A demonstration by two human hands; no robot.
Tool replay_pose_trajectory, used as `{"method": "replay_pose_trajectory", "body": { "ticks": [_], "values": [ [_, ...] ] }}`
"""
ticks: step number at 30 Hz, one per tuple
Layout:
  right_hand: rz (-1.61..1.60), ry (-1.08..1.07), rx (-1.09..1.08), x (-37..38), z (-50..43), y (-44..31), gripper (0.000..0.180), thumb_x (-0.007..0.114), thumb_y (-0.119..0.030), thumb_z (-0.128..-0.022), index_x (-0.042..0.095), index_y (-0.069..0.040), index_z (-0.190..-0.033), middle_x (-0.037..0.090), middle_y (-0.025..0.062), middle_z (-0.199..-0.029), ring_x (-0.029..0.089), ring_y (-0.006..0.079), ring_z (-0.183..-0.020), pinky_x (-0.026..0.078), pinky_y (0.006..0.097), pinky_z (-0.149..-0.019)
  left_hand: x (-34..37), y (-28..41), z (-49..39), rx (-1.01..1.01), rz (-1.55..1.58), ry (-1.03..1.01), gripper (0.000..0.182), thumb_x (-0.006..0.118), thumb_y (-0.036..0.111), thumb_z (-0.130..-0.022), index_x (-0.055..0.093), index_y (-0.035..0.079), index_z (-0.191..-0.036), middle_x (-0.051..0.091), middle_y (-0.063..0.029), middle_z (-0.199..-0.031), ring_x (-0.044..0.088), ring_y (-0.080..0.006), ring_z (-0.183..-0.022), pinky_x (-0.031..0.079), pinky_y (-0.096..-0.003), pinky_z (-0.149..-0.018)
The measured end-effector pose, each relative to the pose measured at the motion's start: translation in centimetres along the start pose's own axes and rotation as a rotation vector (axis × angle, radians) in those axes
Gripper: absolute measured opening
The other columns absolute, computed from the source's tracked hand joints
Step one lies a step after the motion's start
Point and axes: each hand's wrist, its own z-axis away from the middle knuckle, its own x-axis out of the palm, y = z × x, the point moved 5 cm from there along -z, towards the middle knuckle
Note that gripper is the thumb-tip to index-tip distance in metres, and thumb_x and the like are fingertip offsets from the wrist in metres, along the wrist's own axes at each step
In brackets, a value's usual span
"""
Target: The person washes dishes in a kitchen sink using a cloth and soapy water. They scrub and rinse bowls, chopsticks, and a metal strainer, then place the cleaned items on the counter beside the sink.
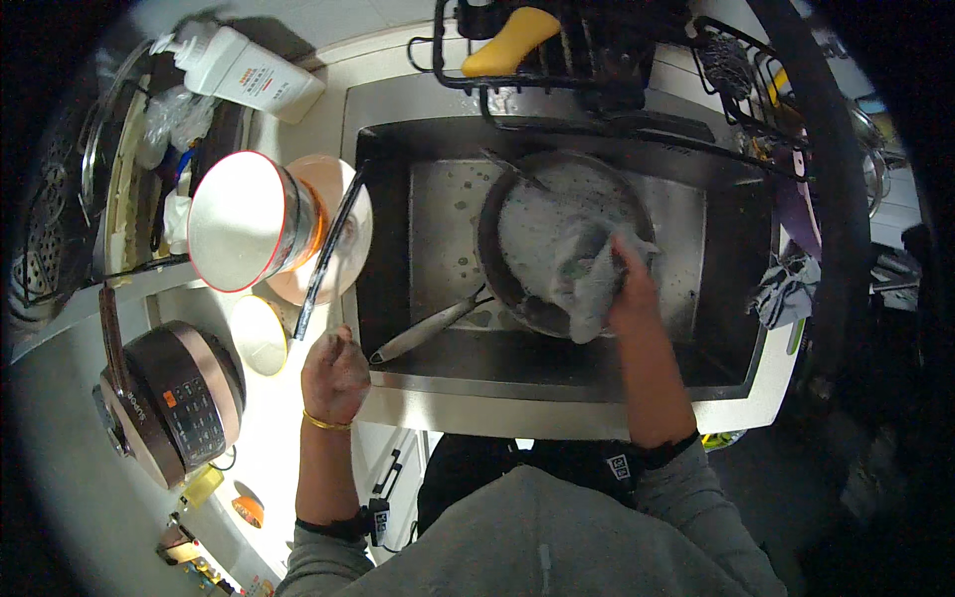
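Observation:
My right hand (638, 291) grips a wet grey cloth (589, 276) inside a round dark pan (489, 231) filled with suds. The pan sits in the steel sink (440, 224), its pale handle (429, 328) pointing to the lower left. A thin utensil (515, 168) dips into the suds at the pan's upper left. Left of the sink, my left hand (336, 377) is closed around the end of a thin utensil, apparently a spoon (347, 231). Dark chopsticks (328, 254) slant beside it, over a pale bowl or plate (362, 246). What the cloth covers is hidden.
Red-rimmed bowl (237, 222), yellow-rimmed bowl (259, 336) and Supor rice cooker (171, 403) stand left. A white pump bottle (254, 74) is at the upper left. Behind the sink, a black rack (448, 45) holds a yellow sponge (511, 42). A striped cloth (787, 289) hangs at the right edge.

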Motion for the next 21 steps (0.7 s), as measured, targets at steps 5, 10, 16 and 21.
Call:
{"method": "replay_pose_trajectory", "body": {
  "ticks": [5,10,16,21],
  "values": [
    [-0.494,-0.126,-0.071,-5.0,0.4,-2.7,0.049,0.047,-0.035,-0.088,0.055,-0.005,-0.126,0.059,0.0142,-0.122,0.055,0.0330,-0.116,0.042,0.0474,-0.101,1.5,-4.5,0.3,-0.008,0.186,0.086,0.037,0.051,0.037,-0.095,0.057,0.010,-0.121,0.054,0.0008,-0.077,0.046,-0.0082,-0.053,0.039,-0.0224,-0.045],
    [-0.497,-0.050,0.026,-7.9,0.8,-1.9,0.053,0.038,-0.040,-0.095,0.051,-0.002,-0.130,0.058,0.0170,-0.126,0.058,0.0375,-0.110,0.048,0.0501,-0.094,5.8,-9.7,-3.9,-0.045,-0.911,-0.017,0.029,0.054,0.030,-0.093,0.060,0.009,-0.111,0.058,-0.0006,-0.084,0.051,-0.0105,-0.062,0.044,-0.0228,-0.059],
    [-0.506,-0.066,-0.091,-10.1,1.0,-4.9,0.048,0.038,-0.035,-0.097,0.048,-0.007,-0.134,0.055,0.0137,-0.131,0.057,0.0327,-0.114,0.046,0.0460,-0.098,11.8,-19.1,-18.5,0.057,-1.851,-0.491,0.042,0.053,0.035,-0.092,0.060,0.004,-0.119,0.064,-0.0160,-0.103,0.063,-0.0309,-0.097,0.048,-0.0395,-0.085],
    [-0.458,0.015,-0.109,-12.4,1.9,-5.8,0.040,0.042,-0.030,-0.095,0.058,-0.002,-0.119,0.065,0.0140,-0.110,0.062,0.0302,-0.101,0.051,0.0423,-0.090,11.7,-26.1,-27.5,-0.246,-2.614,-0.557,0.040,0.050,0.034,-0.093,0.063,0.008,-0.121,0.060,-0.0143,-0.123,0.056,-0.0325,-0.114,0.038,-0.0493,-0.102]
  ]
}}
